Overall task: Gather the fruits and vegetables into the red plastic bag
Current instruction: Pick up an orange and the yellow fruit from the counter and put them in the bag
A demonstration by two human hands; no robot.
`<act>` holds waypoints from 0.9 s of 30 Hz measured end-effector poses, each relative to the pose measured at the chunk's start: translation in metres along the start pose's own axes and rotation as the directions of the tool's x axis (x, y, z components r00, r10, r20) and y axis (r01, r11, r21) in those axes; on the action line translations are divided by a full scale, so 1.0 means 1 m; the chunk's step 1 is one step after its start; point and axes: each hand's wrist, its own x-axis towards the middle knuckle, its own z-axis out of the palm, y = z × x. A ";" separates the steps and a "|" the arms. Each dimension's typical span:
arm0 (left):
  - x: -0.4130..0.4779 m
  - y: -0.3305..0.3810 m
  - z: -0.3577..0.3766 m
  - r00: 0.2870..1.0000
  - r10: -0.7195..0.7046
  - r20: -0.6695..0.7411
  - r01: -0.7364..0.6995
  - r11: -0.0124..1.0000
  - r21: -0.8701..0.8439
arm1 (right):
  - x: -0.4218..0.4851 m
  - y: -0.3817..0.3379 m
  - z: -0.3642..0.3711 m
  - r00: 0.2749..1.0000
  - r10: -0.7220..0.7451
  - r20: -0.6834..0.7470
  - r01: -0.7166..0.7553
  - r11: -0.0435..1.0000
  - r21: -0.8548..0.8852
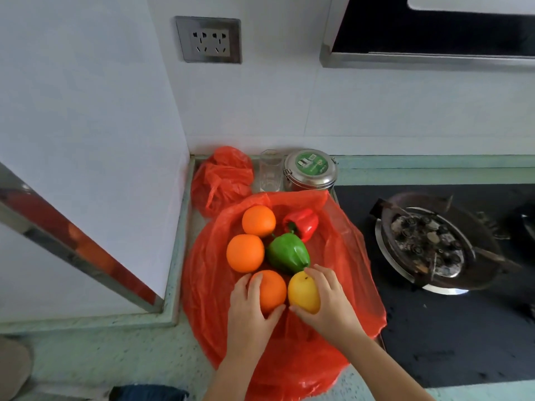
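Red plastic bag [341, 256] lies spread out flat on the green speckled desk [115, 363], between a white wall corner on one side and a black gas stove [434, 244] on the other. Produce sits on top of the spread plastic, grouped near its middle.

Far end: one orange [258, 221], and beside it a red bell pepper [302, 222] lying on its side. Middle: a second orange [245, 252], touching or nearly touching a green bell pepper [288, 252]. Near end: a third orange [272, 290] and a yellow fruit [303, 292], side by side, just apart or barely touching.

Left hand [249, 311] is wrapped around the third orange, fingers on its left flank, thumb under its near side. Right hand [330, 299] is clasped on the yellow fruit, fingers over its right side, thumb along its near edge. Both fruits appear to rest on the plastic; cannot tell whether either is lifted.

Behind the bag, against the back wall: a second red bag [221, 178], crumpled into a heap, then a clear glass cup [270, 170], then a round steel tin [309, 170] with a green label on its lid. Double wall socket [208, 39] above. Range hood [434, 30] over the stove. Burner looks soiled.
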 end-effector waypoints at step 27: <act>-0.009 0.037 -0.016 0.935 0.355 -0.018 -0.338 0.905 0.259 | -0.028 -0.013 -0.032 0.982 -0.071 -0.177 0.040 0.984 -0.176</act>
